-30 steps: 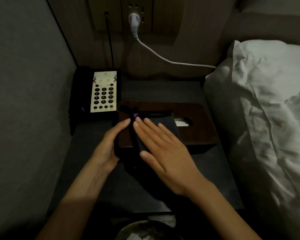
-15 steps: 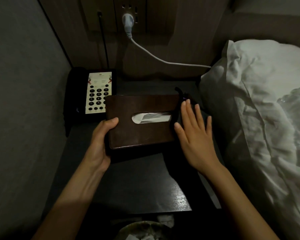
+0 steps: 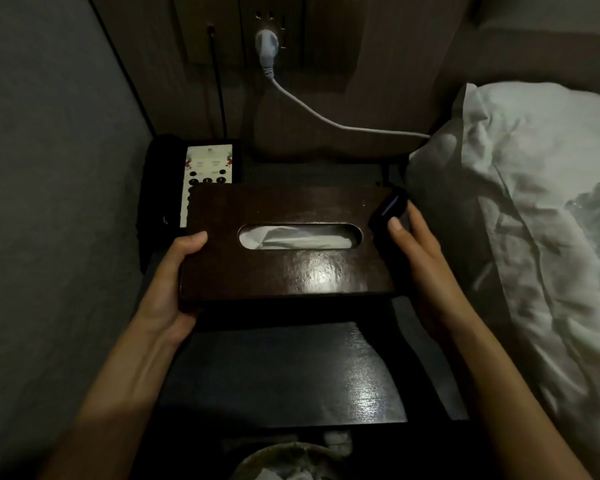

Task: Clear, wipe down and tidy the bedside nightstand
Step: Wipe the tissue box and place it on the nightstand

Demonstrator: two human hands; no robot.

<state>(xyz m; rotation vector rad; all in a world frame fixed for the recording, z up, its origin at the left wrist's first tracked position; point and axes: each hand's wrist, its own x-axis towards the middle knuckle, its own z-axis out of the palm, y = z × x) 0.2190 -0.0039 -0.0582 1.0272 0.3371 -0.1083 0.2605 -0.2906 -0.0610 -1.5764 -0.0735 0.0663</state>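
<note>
A dark wooden tissue box, white tissue showing in its slot, hangs lifted above the black nightstand. My left hand grips the box's left end, thumb on top and fingers underneath. My right hand is at the box's right end. Its thumb pinches a dark folded cloth with a faint purple glint against that corner, and its other fingers are hidden behind.
A black telephone with a white keypad sits at the nightstand's back left, partly hidden by the box. A white plug and cable run from the wall socket toward the white pillow on the right. A waste basket stands below the front edge.
My right hand moved the dark cloth off the box top to its right side and now pinches it at the box's corner. The box has slid left, turned and risen toward me.
</note>
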